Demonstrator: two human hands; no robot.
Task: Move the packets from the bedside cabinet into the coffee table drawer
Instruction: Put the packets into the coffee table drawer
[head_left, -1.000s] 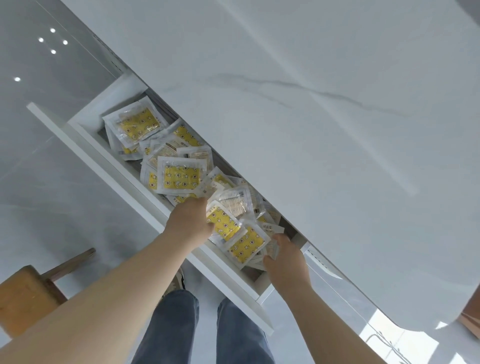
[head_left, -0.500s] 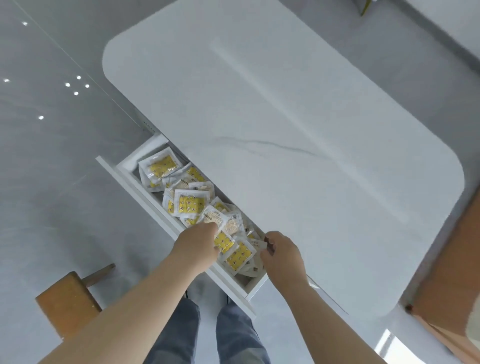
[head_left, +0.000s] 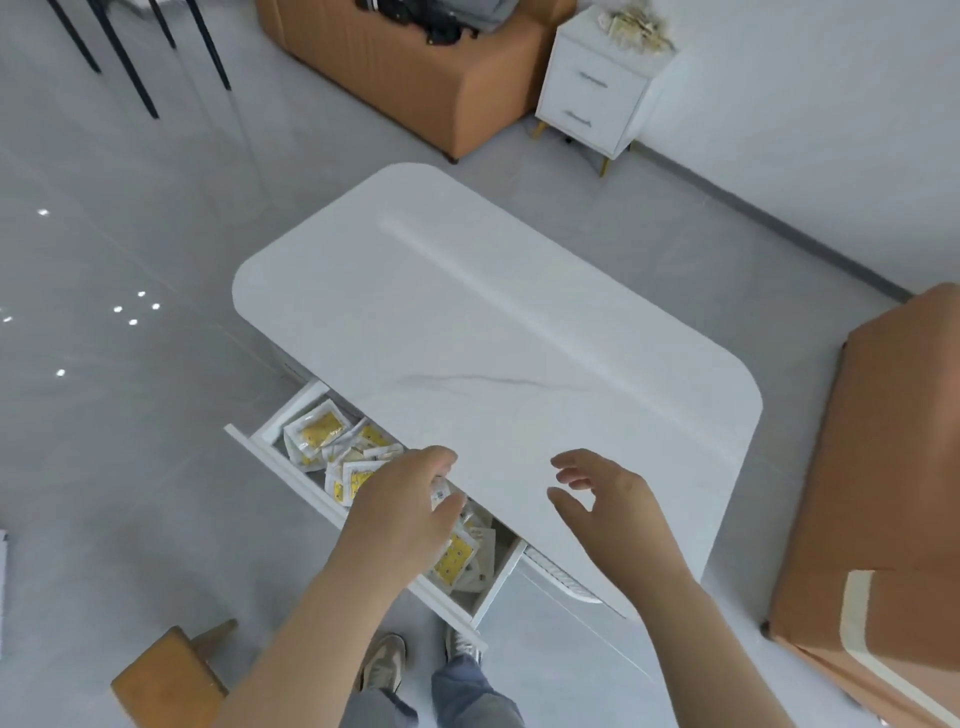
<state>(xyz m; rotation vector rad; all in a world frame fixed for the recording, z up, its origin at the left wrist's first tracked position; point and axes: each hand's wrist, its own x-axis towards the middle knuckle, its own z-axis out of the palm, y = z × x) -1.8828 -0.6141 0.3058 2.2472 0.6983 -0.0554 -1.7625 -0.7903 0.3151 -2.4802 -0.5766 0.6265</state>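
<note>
**Down at the coffee table drawer: good heap in, more waiting on the cabinet**

Down by your knees the coffee table drawer is pulled open. It already has a decent heap of yellow-printed packets scattered along it, so a good chunk of the job looks done. Your left hand is right over the near end of that heap with its fingers curled. A small white packet peeks out between thumb and forefinger, but honestly I can't tell whether you're pinching it or it's just lying underneath. Your right hand is over the marble-look tabletop, fingers spread and loose, holding nothing.

What's left: across the room, the white bedside cabinet has a messy pale pile on top. It's too far off to make out properly, but my guess is that's more packets. I'd call this partway, with at least one more trip to go and the drawer not yet pushed in.
</note>
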